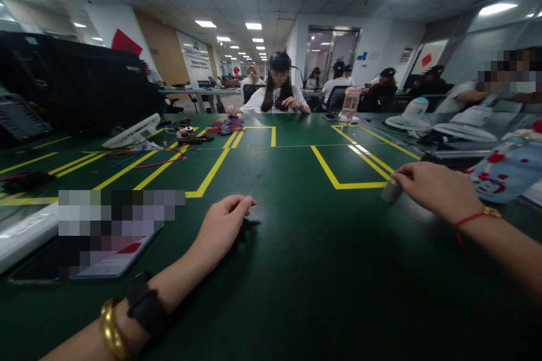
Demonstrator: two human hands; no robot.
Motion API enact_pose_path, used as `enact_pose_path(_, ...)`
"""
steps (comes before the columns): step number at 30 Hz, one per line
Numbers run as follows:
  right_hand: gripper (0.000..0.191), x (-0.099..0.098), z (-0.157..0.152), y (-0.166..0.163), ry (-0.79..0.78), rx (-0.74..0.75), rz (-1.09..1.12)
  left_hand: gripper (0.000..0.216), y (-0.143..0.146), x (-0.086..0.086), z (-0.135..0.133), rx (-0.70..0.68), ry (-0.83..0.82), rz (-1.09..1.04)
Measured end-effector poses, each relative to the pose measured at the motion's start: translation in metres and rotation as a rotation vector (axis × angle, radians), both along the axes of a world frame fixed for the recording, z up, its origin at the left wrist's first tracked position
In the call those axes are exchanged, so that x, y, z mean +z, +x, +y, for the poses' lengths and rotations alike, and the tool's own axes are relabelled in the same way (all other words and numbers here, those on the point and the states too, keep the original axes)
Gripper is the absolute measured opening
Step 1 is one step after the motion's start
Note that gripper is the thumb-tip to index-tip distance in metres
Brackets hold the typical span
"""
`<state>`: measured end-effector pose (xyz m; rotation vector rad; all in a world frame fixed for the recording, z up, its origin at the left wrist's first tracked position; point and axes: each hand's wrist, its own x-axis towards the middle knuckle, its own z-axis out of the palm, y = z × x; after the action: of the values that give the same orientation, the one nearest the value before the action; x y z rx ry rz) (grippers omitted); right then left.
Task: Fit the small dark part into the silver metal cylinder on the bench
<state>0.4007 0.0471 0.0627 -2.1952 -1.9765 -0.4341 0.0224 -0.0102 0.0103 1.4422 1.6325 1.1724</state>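
My right hand (436, 189) is closed in a pinch on a small grey cylinder (390, 192), metallic in look, at the yellow tape corner on the right of the green table (305, 271). The fingers hold it near its top; it is slightly blurred, and I cannot tell whether it touches the table. My left hand (224, 225) is just above or on the table, left of the middle. Its thumb lies against the curled forefinger, and no object shows at the fingertips. The undersides of its other fingers are hidden.
Left are a phone-like slab (38, 259), a white bar (25, 231), a white fan (131, 132) and wires (226, 126). On the right stand a blue patterned bag (503, 172), fans (466, 124) and a bottle (350, 104). A person (277, 90) sits opposite.
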Motion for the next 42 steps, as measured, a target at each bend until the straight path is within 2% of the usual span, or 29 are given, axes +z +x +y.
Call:
enact_pose_path(3, 0.036, -0.002, 0.004, 0.008, -0.068, -0.045, 0.047, 0.037, 0.000, 0.000, 0.000, -0.005, -0.014, 0.006)
enact_pose_path(9, 0.038, -0.001, 0.003, 0.006, -0.014, -0.064, 0.041, 0.037, 0.001, 0.003, -0.002, -0.001, -0.017, 0.002)
enact_pose_path(23, 0.041, 0.002, 0.019, 0.032, -0.204, -0.013, 0.135, 0.041, -0.006, -0.005, 0.002, -0.045, -0.052, 0.019)
enact_pose_path(26, 0.048, 0.003, 0.016, 0.030, -0.178, 0.003, 0.147, 0.042, -0.006, -0.005, 0.002, -0.044, -0.050, 0.013)
enact_pose_path(29, 0.053, 0.004, 0.013, 0.027, -0.150, -0.057, 0.141, 0.042, -0.005, -0.004, 0.001, -0.032, -0.050, 0.018)
enact_pose_path(31, 0.048, 0.005, 0.013, 0.027, -0.176, -0.089, 0.141, 0.042, -0.004, -0.003, 0.001, -0.021, -0.046, 0.017)
enact_pose_path(33, 0.042, 0.006, 0.014, 0.027, -0.198, -0.055, 0.151, 0.042, -0.003, -0.002, 0.000, -0.010, -0.036, 0.015)
enact_pose_path(42, 0.035, 0.002, 0.017, 0.034, -0.153, -0.019, 0.131, 0.038, -0.006, -0.007, 0.003, -0.042, -0.054, 0.029)
